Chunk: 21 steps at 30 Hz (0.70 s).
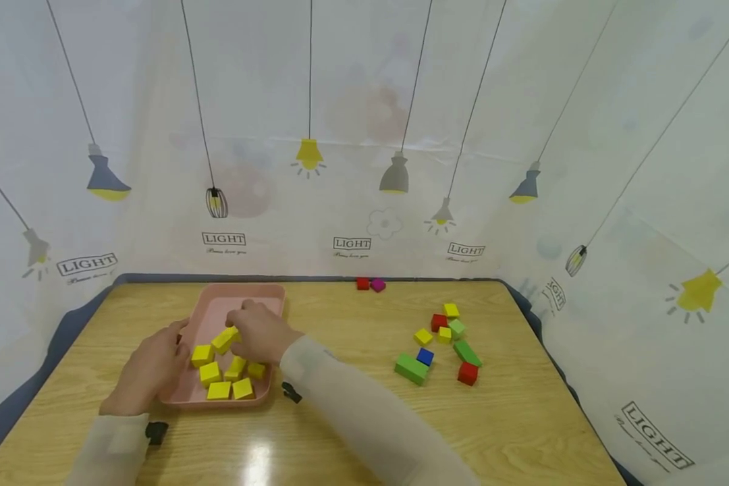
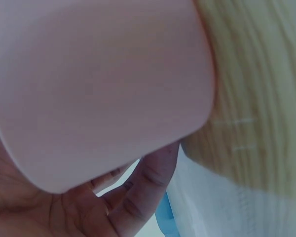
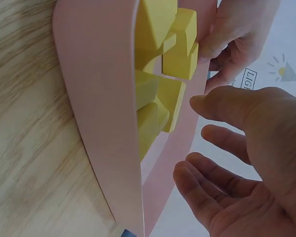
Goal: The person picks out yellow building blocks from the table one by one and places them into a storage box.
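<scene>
A pink tray (image 1: 243, 291) lies on the left part of the table, with several yellow blocks (image 1: 219, 390) gathered in its near half. My left hand (image 1: 152, 368) grips the tray's left wall; in the right wrist view its thumb (image 3: 214, 49) comes over the rim. Over the tray, my right hand (image 1: 261, 331) is beside a tilted yellow block (image 1: 223, 340). The right wrist view shows the right hand's fingers (image 3: 192, 190) spread and loosely bent, with nothing between them. In the left wrist view, the tray wall (image 2: 103, 89) fills much of the picture and hides the blocks.
Right of the tray lie green blocks (image 1: 411, 369), a blue block (image 1: 425, 356), red blocks (image 1: 468, 373) and small yellow blocks (image 1: 422, 337). A red block (image 1: 362, 284) and a purple block (image 1: 378, 285) sit at the table's back edge, before a printed curtain (image 1: 352, 189).
</scene>
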Tool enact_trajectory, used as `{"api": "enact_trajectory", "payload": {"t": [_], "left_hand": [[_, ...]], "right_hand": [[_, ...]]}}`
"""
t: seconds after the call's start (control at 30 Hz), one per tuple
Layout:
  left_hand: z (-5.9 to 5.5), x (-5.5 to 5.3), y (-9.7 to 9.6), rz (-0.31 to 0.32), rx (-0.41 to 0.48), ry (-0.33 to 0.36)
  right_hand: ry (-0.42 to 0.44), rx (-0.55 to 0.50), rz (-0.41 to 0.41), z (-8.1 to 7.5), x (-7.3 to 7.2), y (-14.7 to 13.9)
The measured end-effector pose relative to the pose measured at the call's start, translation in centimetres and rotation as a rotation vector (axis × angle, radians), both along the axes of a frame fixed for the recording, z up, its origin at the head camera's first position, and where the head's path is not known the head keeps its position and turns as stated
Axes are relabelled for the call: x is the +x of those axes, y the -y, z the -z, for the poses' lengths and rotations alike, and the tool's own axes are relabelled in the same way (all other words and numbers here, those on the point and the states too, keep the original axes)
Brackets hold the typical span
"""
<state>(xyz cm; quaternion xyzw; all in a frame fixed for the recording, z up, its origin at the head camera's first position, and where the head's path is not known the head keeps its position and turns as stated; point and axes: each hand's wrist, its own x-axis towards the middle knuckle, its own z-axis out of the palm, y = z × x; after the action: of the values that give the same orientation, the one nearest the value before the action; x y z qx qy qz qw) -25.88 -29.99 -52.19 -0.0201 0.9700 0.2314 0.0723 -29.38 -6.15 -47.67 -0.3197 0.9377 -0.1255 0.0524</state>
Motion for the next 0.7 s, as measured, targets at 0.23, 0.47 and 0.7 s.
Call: {"api": "enact_trajectory", "payload": {"t": [0.23, 0.47, 0.7], "left_hand": [[-0.2, 0.2, -0.2, 0.000, -0.021, -0.019], [-0.1, 0.2, -0.1, -0.003, -0.026, -0.027], [-0.1, 0.1, -0.2, -0.001, -0.023, -0.015]], "right_hand": [[-0.005, -0.026, 0.010, -0.3, 0.3, -1.9], [-0.026, -0.058, 0.051, -0.6, -0.1, -4.8], [-0.055, -0.082, 0.117, -0.6, -0.7, -9.1]]}}
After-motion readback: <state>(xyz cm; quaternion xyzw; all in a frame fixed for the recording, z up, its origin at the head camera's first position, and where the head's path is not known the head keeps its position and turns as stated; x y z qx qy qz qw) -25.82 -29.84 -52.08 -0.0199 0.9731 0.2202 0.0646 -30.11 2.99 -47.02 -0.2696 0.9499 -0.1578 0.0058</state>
